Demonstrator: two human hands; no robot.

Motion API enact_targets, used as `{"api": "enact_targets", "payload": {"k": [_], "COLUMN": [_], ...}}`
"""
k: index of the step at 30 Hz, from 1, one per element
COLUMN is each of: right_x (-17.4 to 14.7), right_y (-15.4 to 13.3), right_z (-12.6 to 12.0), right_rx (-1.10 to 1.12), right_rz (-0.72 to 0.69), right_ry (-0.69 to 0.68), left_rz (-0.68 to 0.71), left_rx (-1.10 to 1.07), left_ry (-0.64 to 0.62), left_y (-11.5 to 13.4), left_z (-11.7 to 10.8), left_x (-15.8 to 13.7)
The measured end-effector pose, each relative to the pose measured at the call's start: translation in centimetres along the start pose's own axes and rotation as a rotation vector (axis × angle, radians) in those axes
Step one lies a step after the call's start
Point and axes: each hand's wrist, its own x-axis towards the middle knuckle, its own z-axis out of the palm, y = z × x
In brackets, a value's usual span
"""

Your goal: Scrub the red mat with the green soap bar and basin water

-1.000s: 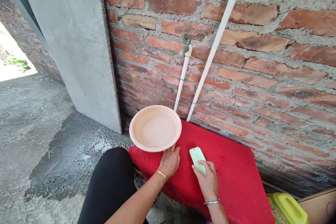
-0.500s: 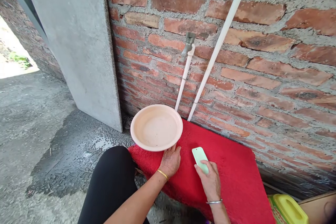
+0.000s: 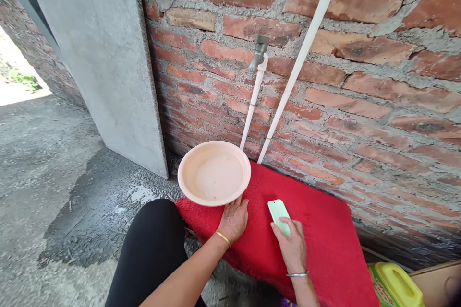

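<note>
My right hand grips a pale green scrub brush, flat and oblong with a small hole near its far end. Its underside, against the red cloth, is hidden. The plush red cloth covers a low bench or slab. To the left, my left hand lies flat on this cloth with its fingers stretched out; some fingertips are hidden under the near rim of a cream basin. That basin stands on the cloth's left end, with only small dark specks visible inside.
A brick wall rises behind the cloth, with a tap and white pipes. A grey slab leans at left beside wet floor. A yellow-green jug stands at lower right. My black-clad knee is close by.
My right hand and the scrub brush have moved slightly to the right over the red cloth. My left hand stays beside the basin. The view has shifted a little.
</note>
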Motion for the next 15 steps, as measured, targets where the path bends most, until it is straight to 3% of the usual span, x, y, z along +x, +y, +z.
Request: {"api": "enact_targets", "payload": {"k": [8,11,15], "right_x": [0.4,1.5,3.0], "right_y": [-0.2,1.6,5.7], "right_z": [-0.3,-2.5,-7.1], "right_rx": [-0.012,-0.049,-0.175], "right_rz": [-0.006,0.088,0.309], "right_ry": [-0.048,-0.008,0.099], "left_rz": [-0.007,-0.002,-0.004], "left_rx": [0.003,0.004,0.004], "left_ry": [-0.016,-0.015,-0.01], "left_y": [0.0,0.0,0.0], "left_z": [-0.2,-0.2,-0.1], "left_x": [0.0,0.0,0.0]}}
